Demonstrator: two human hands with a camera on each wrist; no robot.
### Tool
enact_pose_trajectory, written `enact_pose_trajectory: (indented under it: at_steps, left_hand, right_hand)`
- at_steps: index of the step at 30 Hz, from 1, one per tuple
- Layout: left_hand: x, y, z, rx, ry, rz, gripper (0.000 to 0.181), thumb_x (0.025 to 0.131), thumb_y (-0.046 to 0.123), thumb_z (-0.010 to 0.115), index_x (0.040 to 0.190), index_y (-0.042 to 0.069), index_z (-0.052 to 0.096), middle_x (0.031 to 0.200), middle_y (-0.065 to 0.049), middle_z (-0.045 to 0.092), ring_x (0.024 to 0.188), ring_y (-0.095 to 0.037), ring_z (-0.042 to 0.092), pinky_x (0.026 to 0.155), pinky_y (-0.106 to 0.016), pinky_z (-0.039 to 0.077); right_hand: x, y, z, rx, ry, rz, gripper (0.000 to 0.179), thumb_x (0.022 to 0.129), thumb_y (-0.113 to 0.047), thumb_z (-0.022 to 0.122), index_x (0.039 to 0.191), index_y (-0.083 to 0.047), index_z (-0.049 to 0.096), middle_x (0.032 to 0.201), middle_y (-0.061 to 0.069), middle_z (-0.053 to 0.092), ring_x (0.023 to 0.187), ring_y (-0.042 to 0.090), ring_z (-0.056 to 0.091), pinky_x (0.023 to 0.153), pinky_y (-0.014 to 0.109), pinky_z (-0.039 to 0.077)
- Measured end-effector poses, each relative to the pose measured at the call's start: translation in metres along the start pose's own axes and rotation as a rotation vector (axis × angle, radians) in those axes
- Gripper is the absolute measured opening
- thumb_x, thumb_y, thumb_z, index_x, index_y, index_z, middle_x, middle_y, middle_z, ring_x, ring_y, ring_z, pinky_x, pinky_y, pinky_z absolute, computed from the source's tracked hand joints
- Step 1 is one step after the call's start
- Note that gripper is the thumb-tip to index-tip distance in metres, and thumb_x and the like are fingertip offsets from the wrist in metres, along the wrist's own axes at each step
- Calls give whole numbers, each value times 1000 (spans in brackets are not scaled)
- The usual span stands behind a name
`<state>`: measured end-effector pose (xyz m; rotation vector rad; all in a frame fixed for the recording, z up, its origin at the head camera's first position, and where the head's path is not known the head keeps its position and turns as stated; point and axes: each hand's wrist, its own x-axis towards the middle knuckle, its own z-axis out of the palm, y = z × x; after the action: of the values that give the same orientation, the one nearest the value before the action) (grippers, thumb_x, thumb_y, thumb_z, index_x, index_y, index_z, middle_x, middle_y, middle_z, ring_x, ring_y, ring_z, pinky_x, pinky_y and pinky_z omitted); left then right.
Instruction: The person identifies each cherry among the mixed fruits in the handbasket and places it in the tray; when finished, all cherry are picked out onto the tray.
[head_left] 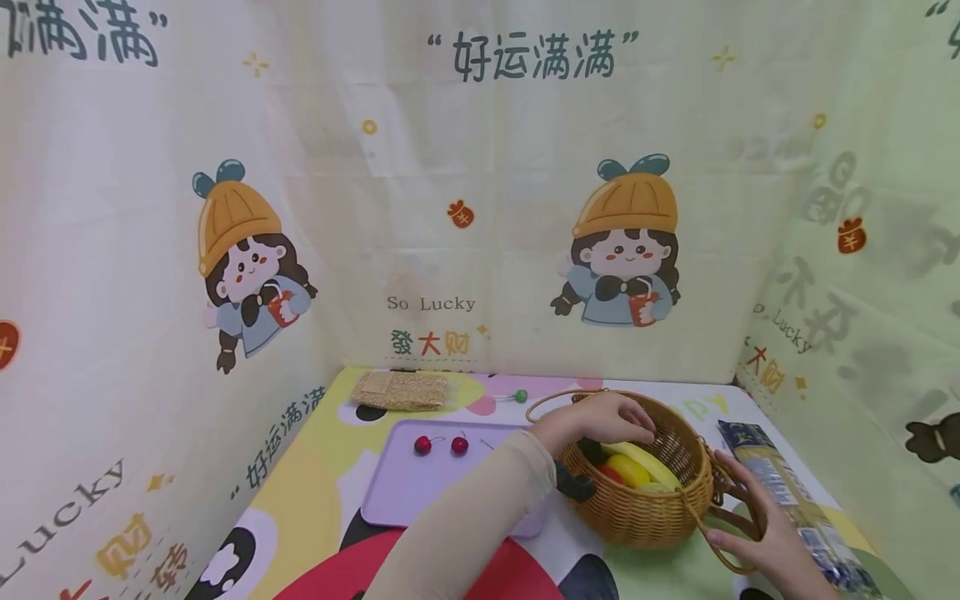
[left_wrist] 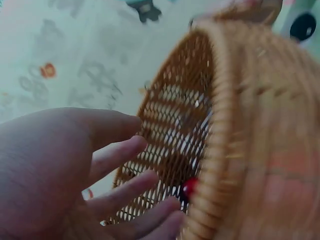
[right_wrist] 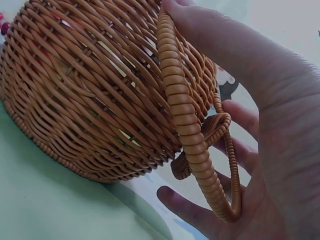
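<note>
A round wicker basket (head_left: 637, 521) stands at the right of the table, holding a banana (head_left: 651, 462), a round yellow fruit (head_left: 628, 471) and something red. Over its opening hangs my left hand (head_left: 615, 417). In the left wrist view, the fingers (left_wrist: 135, 192) are slightly bent and spread, with nothing visible between them. A shiny red ball-like thing (left_wrist: 189, 188) shows just past them, by the rim. At the basket's right side is my right hand (head_left: 765, 533). The basket handle (right_wrist: 187, 125) passes between its thumb, which touches it, and its loosely spread fingers.
A lilac tray (head_left: 382, 500) with cherries (head_left: 459, 446) lies left of the basket. Behind it are a bag of grain-like pieces (head_left: 401, 390) and a green lollipop-like thing (head_left: 521, 396). A long packet (head_left: 795, 500) lies at the right. Printed cloth walls surround the table.
</note>
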<state>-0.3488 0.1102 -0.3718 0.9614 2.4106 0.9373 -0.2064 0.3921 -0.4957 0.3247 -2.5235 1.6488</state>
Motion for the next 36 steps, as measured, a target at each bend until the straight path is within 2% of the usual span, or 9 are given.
enact_pose_trajectory:
  at_steps: [6,9,12,19,24,27,31,34,36]
  left_hand:
    - [39,17,3,113,-148,-214,31,109,41,69,138,33,78,134,20,73,112,1,67,100,-24,58]
    - [53,19,8,122,-228,-319,36,112,44,65,146,37,73,145,21,70,126,-3,68,107,-28,58]
    - [62,15,12,143,-286,-363,40,113,47,61,153,40,66,159,25,59,144,-2,60,117,-27,51]
    - [73,-6,17,267,-377,-308,49,115,52,51,163,46,53,176,30,34,164,8,28,132,-21,32]
    - [73,-10,16,236,-356,-298,57,114,53,52,170,43,43,177,27,33,164,6,28,133,-22,30]
    - [71,-9,15,234,-332,-269,54,114,50,54,167,40,50,174,26,41,161,6,36,129,-20,35]
    - [65,-6,13,233,-250,-229,31,113,45,61,134,30,78,132,21,72,118,4,65,100,-19,52]
    - [62,-3,12,207,-185,-217,24,110,42,68,106,22,79,94,13,69,84,-5,61,76,-23,51]
    - [61,0,12,214,-208,-198,22,111,41,68,110,21,79,99,12,70,88,-4,63,78,-23,52]
  right_hand:
    - [1,5,-7,16,-14,25,97,105,0,71,180,-29,15,161,-38,27,128,-22,47,92,25,64]
    - [0,8,-7,19,-8,37,96,105,0,70,180,-26,15,160,-38,28,127,-23,47,92,25,64]
    - [-3,9,-6,20,-5,40,95,105,0,70,180,-23,15,158,-39,29,127,-23,48,93,25,64]
    - [-6,9,-1,32,-4,29,97,103,3,71,180,-22,16,158,-40,30,128,-20,51,93,28,65]
    - [-5,6,-1,38,1,9,98,102,6,71,180,-22,17,160,-39,31,129,-21,50,93,27,65]
    - [-3,5,0,50,-5,0,98,102,7,71,179,-19,17,161,-39,31,130,-22,49,93,27,65]
    - [0,5,1,50,-13,7,98,102,6,71,180,-20,17,161,-39,29,130,-23,48,92,26,65]
    - [3,5,1,41,-8,13,99,102,5,71,180,-22,16,161,-38,28,130,-23,47,92,25,64]
    - [3,6,1,48,-8,14,99,103,5,71,180,-23,16,161,-38,28,130,-22,47,92,23,63]
